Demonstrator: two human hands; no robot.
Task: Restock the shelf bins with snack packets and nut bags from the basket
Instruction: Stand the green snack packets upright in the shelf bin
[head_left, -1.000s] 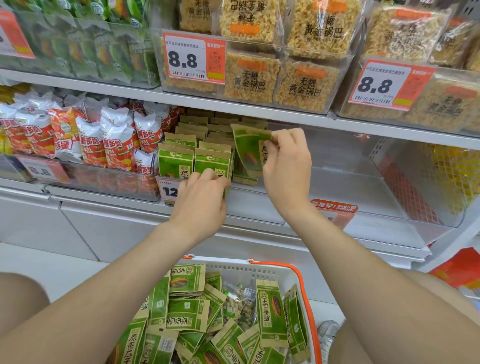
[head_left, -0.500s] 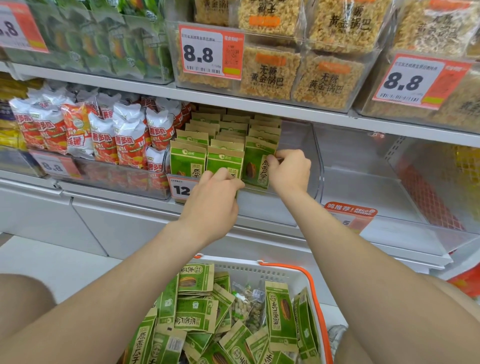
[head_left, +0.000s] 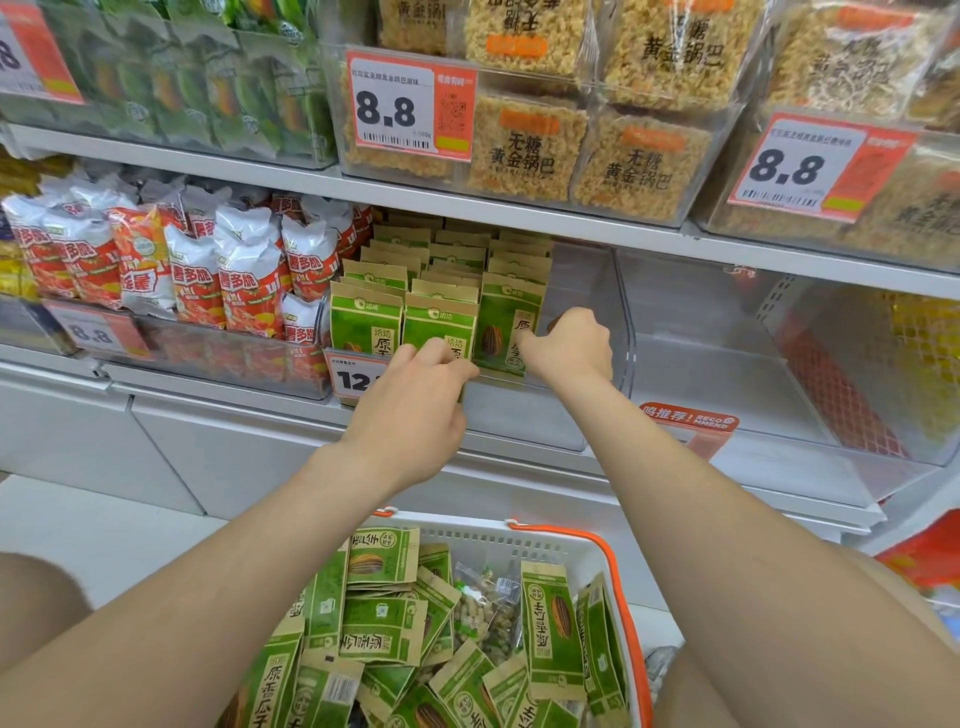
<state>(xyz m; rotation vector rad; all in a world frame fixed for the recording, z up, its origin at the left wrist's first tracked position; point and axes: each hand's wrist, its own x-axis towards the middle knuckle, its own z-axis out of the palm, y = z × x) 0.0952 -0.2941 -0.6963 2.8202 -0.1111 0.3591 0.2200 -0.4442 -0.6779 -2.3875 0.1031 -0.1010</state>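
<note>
Now at the seed-packet bin, both hands on the front row

Left hand (head_left: 415, 410): fingers bent, tips against the lower face of the middle green packet (head_left: 439, 327). Right hand (head_left: 571, 345): curled, touching the right edge of the front-right packet (head_left: 506, 322). The hands sit apart, one packet-width between them; I cannot tell whether either one actually grips.

Both packets stand upright in the clear bin (head_left: 587, 291), in front of several more rows of the same green packets. The left hand covers part of the bin's price tag (head_left: 350, 379).

Surroundings:
- Just left of the bin, red-and-white snack bags (head_left: 244, 275) packed in their own bin.
- To the right, a second transparent bin (head_left: 727, 364) with an orange label (head_left: 688, 418) on its front.
- On the shelf above, rice-crust packs (head_left: 524, 150) behind an 8.8 tag (head_left: 405, 106).

Below, between the forearms, a white basket (head_left: 615, 561) with an orange rim holds a loose heap of green packets and one see-through nut bag (head_left: 488, 608). White shelving, pale floor (head_left: 104, 535).
</note>
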